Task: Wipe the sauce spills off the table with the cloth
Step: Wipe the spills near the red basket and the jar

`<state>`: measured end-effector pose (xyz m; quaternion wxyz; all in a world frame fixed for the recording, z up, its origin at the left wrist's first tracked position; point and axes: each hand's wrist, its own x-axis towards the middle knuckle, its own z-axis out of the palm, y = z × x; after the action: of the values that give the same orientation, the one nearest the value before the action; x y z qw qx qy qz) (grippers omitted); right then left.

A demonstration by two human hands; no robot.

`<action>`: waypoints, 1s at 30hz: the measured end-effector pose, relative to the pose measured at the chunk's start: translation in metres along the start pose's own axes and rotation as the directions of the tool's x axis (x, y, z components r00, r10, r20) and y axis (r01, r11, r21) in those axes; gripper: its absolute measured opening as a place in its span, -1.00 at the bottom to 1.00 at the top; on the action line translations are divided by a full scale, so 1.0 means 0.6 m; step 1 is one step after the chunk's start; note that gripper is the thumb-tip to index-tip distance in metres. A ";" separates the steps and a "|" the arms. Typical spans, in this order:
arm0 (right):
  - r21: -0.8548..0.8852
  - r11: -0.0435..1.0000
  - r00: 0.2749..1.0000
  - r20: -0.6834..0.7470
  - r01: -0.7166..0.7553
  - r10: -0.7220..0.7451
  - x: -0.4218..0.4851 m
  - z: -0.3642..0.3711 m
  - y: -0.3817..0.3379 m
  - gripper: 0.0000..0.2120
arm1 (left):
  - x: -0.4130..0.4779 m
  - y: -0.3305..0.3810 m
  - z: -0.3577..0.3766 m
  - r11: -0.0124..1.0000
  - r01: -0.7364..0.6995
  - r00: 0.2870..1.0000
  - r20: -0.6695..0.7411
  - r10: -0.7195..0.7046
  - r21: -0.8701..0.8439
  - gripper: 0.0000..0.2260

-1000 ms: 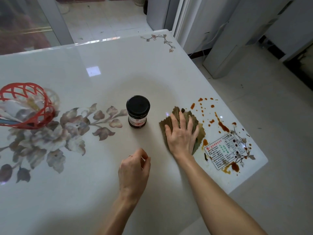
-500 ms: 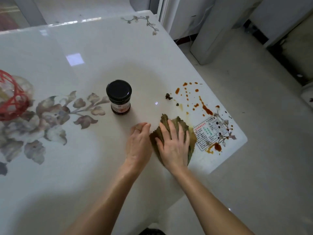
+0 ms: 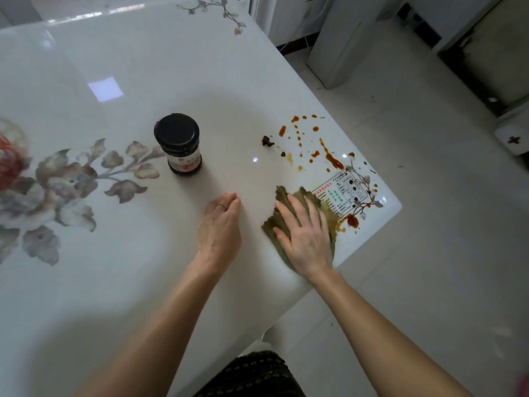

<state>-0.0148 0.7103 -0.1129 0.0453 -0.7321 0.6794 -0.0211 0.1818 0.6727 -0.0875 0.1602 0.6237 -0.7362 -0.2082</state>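
A crumpled olive-green cloth (image 3: 282, 196) lies on the white glossy table (image 3: 120, 282) near its right front corner. My right hand (image 3: 303, 233) presses flat on the cloth with fingers spread. Orange-brown sauce spills (image 3: 329, 156) dot the table beyond the cloth, with a dark clump (image 3: 267, 141) at their left and another blot (image 3: 352, 220) to the right of the cloth. My left hand (image 3: 220, 224) rests on the bare table left of the cloth, fingers loosely curled, holding nothing.
A dark sauce jar (image 3: 180, 144) with a black lid stands upright behind my left hand. A printed label sticker (image 3: 340, 193) sits by the corner. A red basket (image 3: 8, 161) shows at the far left edge. Table edges run close on the right and front.
My right hand has slid the cloth toward me and then rightward to the label. My left hand came up beside the cloth, then parted from it. The dark clump is now uncovered.
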 end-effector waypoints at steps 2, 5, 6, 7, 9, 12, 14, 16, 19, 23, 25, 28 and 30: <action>0.003 0.995 0.995 -0.015 -0.103 0.103 0.022 -0.003 0.025 -0.44 | 0.000 0.000 0.001 1.000 -0.003 1.000 0.012 0.002 0.019 -0.59; 0.012 0.963 0.962 -0.056 -0.269 0.269 0.024 0.000 0.013 -0.43 | 0.000 0.001 0.006 0.999 0.026 1.000 0.015 -0.026 0.023 -0.57; 0.009 0.961 0.959 -0.066 -0.275 0.275 0.011 0.001 0.001 -0.43 | 0.000 0.004 0.008 0.999 0.038 0.999 0.011 -0.038 0.026 -0.57; 0.003 0.967 0.965 -0.059 -0.255 0.255 -0.009 0.003 -0.011 -0.43 | -0.001 0.007 0.010 0.998 0.046 0.999 0.006 -0.046 0.031 -0.57; 0.000 0.990 0.989 -0.038 -0.144 0.144 -0.049 0.007 -0.023 -0.43 | -0.002 0.012 0.012 0.997 0.060 0.998 0.005 -0.060 0.046 -0.56; 0.032 0.999 0.999 -0.030 0.019 -0.018 -0.064 0.007 0.019 -0.44 | -0.003 0.018 0.014 0.995 0.080 0.997 -0.023 -0.079 0.059 -0.58; 0.034 0.999 0.999 -0.039 -0.004 0.005 -0.042 0.004 0.065 -0.43 | -0.004 0.021 0.011 0.995 0.082 0.996 -0.037 -0.080 0.055 -0.59; 0.038 0.991 0.991 -0.045 -0.126 0.128 -0.006 -0.004 0.119 -0.40 | -0.006 0.025 0.011 0.996 0.070 0.996 -0.052 -0.068 0.058 -0.59; 0.039 0.958 0.957 -0.050 -0.284 0.286 0.026 -0.012 0.157 -0.39 | -0.006 0.031 0.014 0.993 0.091 0.995 -0.046 -0.087 0.075 -0.59; 0.051 0.967 0.962 -0.105 -0.250 0.254 -0.018 -0.001 0.099 -0.43 | -0.005 0.037 0.022 0.986 0.124 0.992 -0.027 -0.121 0.109 -0.62; 0.067 0.990 0.986 -0.104 -0.123 0.130 -0.048 0.005 0.086 -0.47 | -0.005 0.041 0.021 0.984 0.128 0.992 -0.025 -0.126 0.125 -0.65; 0.076 0.993 0.993 -0.090 0.090 -0.083 -0.031 0.000 0.138 -0.51 | -0.003 0.051 0.015 0.978 0.157 0.988 -0.021 -0.156 0.136 -0.70; 0.080 0.996 0.994 -0.103 0.045 -0.036 0.015 -0.009 0.192 -0.51 | -0.002 0.059 0.011 0.974 0.172 0.985 -0.012 -0.172 0.150 -0.71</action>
<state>-0.1289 0.6928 -0.1188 0.0402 -0.7413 0.6643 -0.0870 0.1488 0.6796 -0.0756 0.0936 0.6955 -0.6929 -0.1655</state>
